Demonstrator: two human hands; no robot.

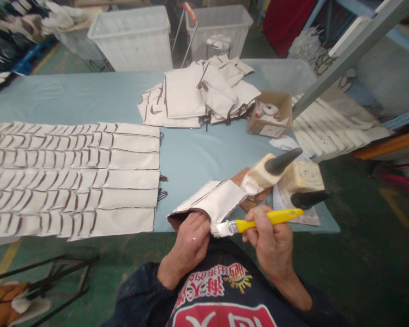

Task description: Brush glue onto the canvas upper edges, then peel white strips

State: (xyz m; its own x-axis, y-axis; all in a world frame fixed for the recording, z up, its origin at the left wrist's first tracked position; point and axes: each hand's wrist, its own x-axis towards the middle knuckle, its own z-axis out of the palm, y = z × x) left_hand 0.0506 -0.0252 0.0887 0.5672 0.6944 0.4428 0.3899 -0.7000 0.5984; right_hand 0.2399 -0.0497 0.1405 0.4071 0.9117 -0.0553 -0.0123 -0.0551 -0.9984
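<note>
My right hand [271,245] grips a paintbrush [282,216] by its yellow handle. White paste coats the bristles, which sit at the brown-trimmed edge of a cream fabric pouch [221,197]. With my left hand [192,238] I hold the pouch by its near opening; some of those fingers are hidden inside or behind the edge. The pouch lies tilted at the table's front edge. Just beyond it stands a cream container with a dark cone nozzle [264,171], lying on its side. A second cream container [305,176], also with a dark nozzle, lies to its right.
Overlapping rows of cream pieces [129,175] cover the left of the blue table [204,156]. A loose heap of similar pieces [187,93] lies at the back, beside a cardboard box [271,113]. A grey post [347,59] rises at the right. White bins [132,38] stand behind.
</note>
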